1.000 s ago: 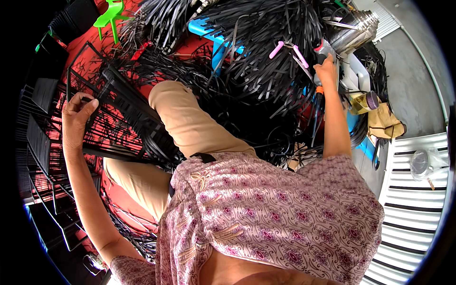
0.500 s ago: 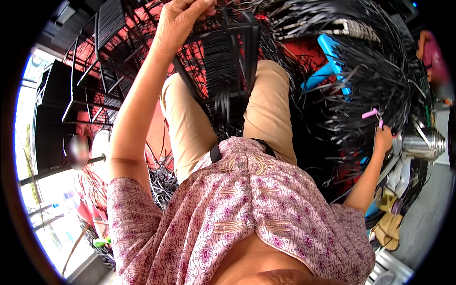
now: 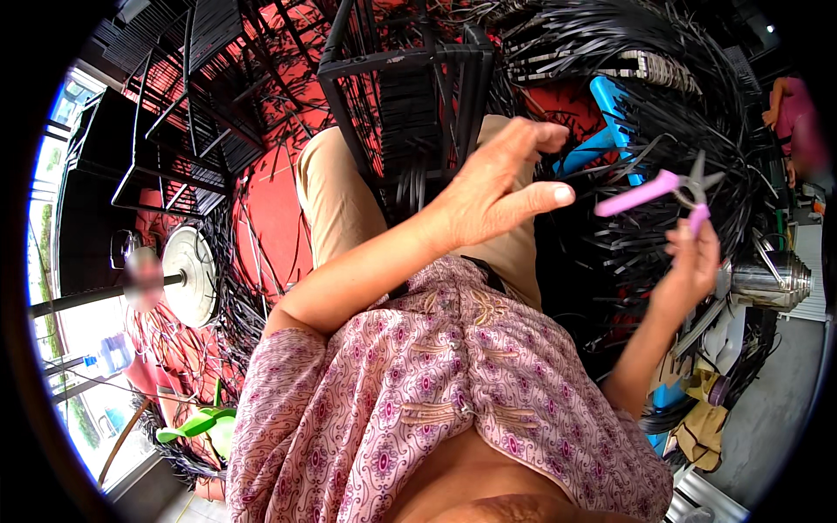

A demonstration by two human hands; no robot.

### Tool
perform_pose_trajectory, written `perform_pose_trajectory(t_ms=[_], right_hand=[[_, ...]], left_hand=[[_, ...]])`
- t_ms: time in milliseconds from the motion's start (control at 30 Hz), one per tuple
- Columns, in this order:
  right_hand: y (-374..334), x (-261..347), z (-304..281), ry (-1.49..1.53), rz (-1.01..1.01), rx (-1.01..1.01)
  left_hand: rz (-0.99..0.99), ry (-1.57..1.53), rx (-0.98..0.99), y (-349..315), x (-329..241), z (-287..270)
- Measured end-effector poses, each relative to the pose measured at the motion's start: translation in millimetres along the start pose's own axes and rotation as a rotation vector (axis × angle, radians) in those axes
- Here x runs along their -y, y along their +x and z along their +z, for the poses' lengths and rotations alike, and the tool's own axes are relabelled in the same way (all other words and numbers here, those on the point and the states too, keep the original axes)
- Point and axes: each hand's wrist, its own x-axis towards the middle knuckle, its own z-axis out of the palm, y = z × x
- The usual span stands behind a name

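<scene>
My left hand [image 3: 506,183] is in front of my lap with its palm facing right, thumb and fingers apart and nothing between them. My right hand [image 3: 695,266] grips one handle of a pair of pink-handled snips [image 3: 643,193]. Their blades point up and away from me, parted, and the other handle sticks out toward my left hand. A black frame [image 3: 384,63] with black strips wound across it stands between my knees. A bundle of black strips [image 3: 408,187] hangs at its near end. The left hand is apart from both the frame and the snips.
Heaps of loose black strips [image 3: 697,113] lie at the right around a blue plastic stool or rack [image 3: 615,113]. More black frames [image 3: 174,131] stand at the left on the red floor [image 3: 275,209]. A metal flask [image 3: 772,281] is beyond my right hand. Another person [image 3: 793,113] is at far right.
My left hand has left the black frame and swung right and toward me, its fingers opening. My right hand has lifted the snips away from the pile at the right.
</scene>
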Motion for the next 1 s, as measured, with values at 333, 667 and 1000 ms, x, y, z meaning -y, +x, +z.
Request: perform_pose_trajectory(t_ms=[333,667,1000], right_hand=[[-61.0,34.0,103.2,0.941,0.345,1.060],[-70.4,46.2,139.8,0.942,0.195,1.003],[47.4,76.3,180.7,-0.371,-0.956,0.561]], left_hand=[[-0.191,-0.338,-0.183,-18.6,-4.6,-5.7],[0.029,0.333,-0.411,-3.9,-6.6,-31.6],[-0.142,0.621,-0.219,64.9,2.7,-157.4]])
